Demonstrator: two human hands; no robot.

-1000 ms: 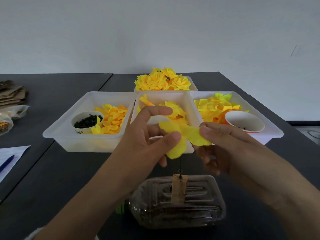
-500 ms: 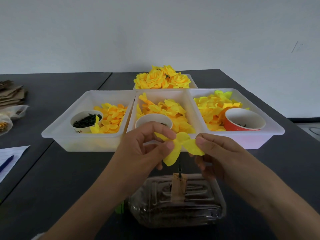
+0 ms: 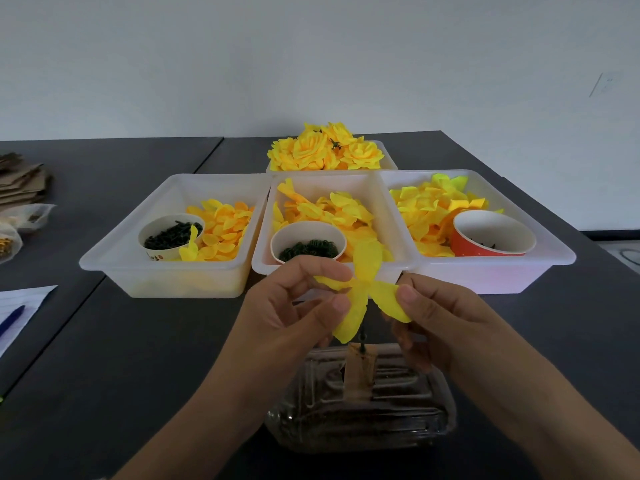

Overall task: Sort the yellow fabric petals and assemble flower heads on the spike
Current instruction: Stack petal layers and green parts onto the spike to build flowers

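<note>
— Where was the yellow petal piece [image 3: 363, 289]?
— Over the thin dark spike [image 3: 362, 337], which rose from a clear plastic container [image 3: 360, 403] near the front of the dark worktop [image 3: 121, 358]. Its four lobes spread out between both hands.
— And behind it?
— Three white trays [image 3: 166, 278] of loose yellow petals side by side, each with a paper cup [image 3: 169, 233] of dark bits; a fourth tray further back held finished yellow flower heads [image 3: 325, 150]. A plain white wall [image 3: 311, 57] closed the room.
— The hands?
— The left hand [image 3: 287, 313] pinched the left lobe between thumb and forefinger; the right hand [image 3: 436, 317] pinched the right lobe. Each grip was narrow, holding fabric, forearms reaching in from below.
</note>
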